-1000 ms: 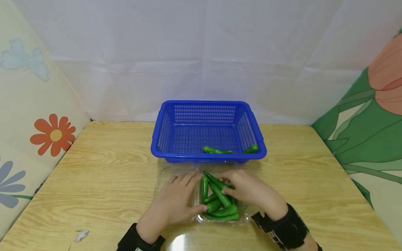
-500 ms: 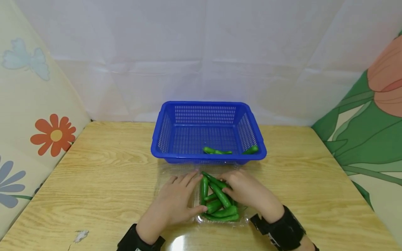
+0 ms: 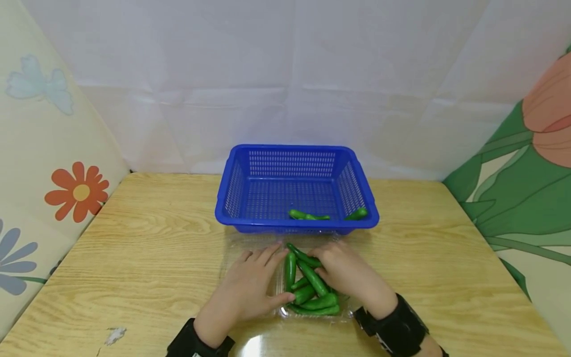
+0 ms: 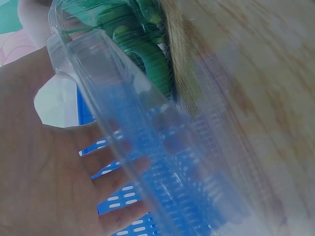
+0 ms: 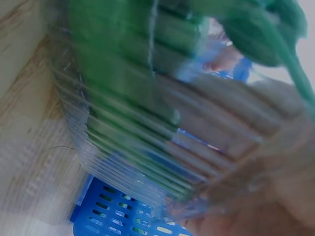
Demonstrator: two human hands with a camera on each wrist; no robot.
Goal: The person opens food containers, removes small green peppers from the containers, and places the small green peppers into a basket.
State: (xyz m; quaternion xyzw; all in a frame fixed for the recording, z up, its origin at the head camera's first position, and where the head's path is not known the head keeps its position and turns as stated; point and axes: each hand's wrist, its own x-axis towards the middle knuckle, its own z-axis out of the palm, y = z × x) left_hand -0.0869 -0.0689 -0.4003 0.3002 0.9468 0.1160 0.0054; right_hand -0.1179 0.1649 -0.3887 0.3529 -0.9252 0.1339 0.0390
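Note:
In the head view, a clear plastic clamshell box (image 3: pixel 343 316) lies spread on the table, its right half filled with several green chili peppers (image 3: pixel 313 278). My left hand (image 3: pixel 247 285) rests with extended fingers over the clear lid side, its thumb reaching to the box's middle edge. My right hand (image 3: pixel 348 271) reaches into the box from the right. Its fingers and thumb curl round a dark green chili pepper (image 3: pixel 300 254), whose far end sticks out to the left. The right fingertips are partly hidden. In the right wrist view the fingers blur behind ribbed clear plastic (image 5: pixel 123 147).
A blue perforated basket (image 3: pixel 296 223) stands right behind the box, with a few green peppers (image 3: pixel 357 213) near its front wall. White cloth (image 3: pixel 285 89) hangs behind the wooden table (image 3: pixel 156 238). Flower-patterned panels flank both sides.
My right hand has shifted slightly left, and its thumb and fingers have drawn closer about the pepper. My left hand stays where it was.

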